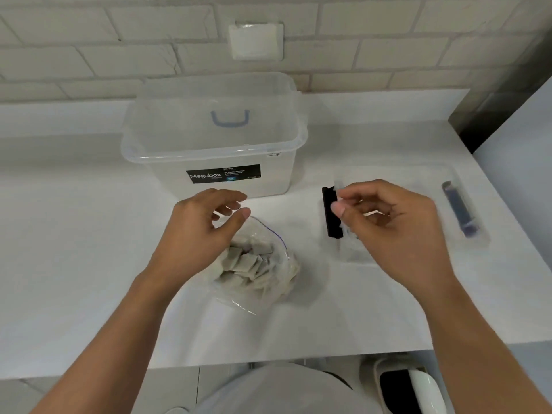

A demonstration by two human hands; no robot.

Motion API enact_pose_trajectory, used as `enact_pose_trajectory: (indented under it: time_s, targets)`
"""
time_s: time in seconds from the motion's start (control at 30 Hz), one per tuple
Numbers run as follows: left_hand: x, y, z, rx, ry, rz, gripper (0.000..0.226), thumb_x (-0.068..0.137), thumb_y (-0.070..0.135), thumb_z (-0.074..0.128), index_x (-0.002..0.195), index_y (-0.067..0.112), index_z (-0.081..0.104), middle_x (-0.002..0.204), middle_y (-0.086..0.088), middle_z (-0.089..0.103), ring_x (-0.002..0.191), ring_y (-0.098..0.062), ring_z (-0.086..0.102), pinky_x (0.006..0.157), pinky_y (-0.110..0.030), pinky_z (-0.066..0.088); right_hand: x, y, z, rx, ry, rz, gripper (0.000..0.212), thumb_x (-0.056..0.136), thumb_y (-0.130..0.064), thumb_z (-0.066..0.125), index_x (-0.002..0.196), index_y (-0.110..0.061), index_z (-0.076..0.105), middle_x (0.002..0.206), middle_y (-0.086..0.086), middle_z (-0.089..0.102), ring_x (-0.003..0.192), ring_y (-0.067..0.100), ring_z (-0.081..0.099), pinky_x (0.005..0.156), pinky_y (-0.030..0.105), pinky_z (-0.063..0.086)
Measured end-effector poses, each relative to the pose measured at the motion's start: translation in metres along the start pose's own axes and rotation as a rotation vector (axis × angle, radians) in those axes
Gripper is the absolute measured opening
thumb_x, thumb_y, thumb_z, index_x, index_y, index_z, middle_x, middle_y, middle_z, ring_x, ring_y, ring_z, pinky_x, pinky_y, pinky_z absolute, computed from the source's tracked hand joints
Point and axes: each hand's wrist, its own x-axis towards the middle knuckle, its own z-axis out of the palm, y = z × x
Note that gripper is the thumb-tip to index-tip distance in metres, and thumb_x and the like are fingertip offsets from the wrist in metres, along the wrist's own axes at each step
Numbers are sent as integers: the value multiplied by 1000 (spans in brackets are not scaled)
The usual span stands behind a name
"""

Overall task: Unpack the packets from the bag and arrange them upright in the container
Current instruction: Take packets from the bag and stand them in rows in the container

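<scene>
A clear zip bag [263, 264] full of grey-white packets [248, 259] lies on the white counter, its mouth facing the far side. My left hand [203, 231] hovers over the bag's mouth with fingers loosely curled and thumb near the rim, holding nothing. Behind it stands the clear open container [215, 150] with a black label, and I see no packets inside. My right hand [388, 222] is to the right, fingers curled, pinching the left end of the container's clear lid [418, 180] beside its black latch [331, 213].
The lid lies on the counter at the right, with a blue latch [460, 212] at its far end. A brick wall runs behind the container. The counter's front edge [268, 358] is close to my body, and a dark panel [493, 109] stands at the back right.
</scene>
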Motion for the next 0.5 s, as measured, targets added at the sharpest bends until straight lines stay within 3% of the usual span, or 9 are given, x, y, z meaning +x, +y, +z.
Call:
enact_pose_trajectory:
  time_s: [0.13,0.23,0.27,0.37,0.5]
  targets:
    - [-16,-32,-13,96,-105,63,10,91,21,73,99,25,78,90,12,73,82,-3,67,77,-17,53,-19,-10,72,-30,-237,-122,14,88,-14,77,100,-21,78,89,-13,75,82,5,71,73,14,55]
    - [-19,-45,-4,328,-353,146,11,94,28,66,98,29,76,92,9,70,83,-14,67,74,-36,56,-17,-1,119,-466,-467,-216,17,95,-18,62,99,-26,77,88,-8,74,85,17,67,79,32,56]
    - [-19,-48,1,455,-441,129,14,94,33,63,102,31,74,98,8,70,90,-19,67,75,-36,55,-16,3,131,-637,-529,-217,19,95,-18,57,98,-26,74,86,-4,69,87,25,65,77,36,53]
    - [-16,-58,12,705,-553,118,23,92,36,64,113,30,70,112,5,68,100,-23,66,70,-30,45,-12,6,156,-928,-646,-97,16,93,-13,58,103,-17,70,90,6,54,91,34,62,68,33,44]
    - [-13,-67,16,807,-528,198,14,93,23,60,104,16,65,114,1,59,107,-22,59,64,-33,39,-12,10,180,-1073,-713,-47,13,92,-13,62,104,-18,66,110,8,62,102,33,64,70,32,39]
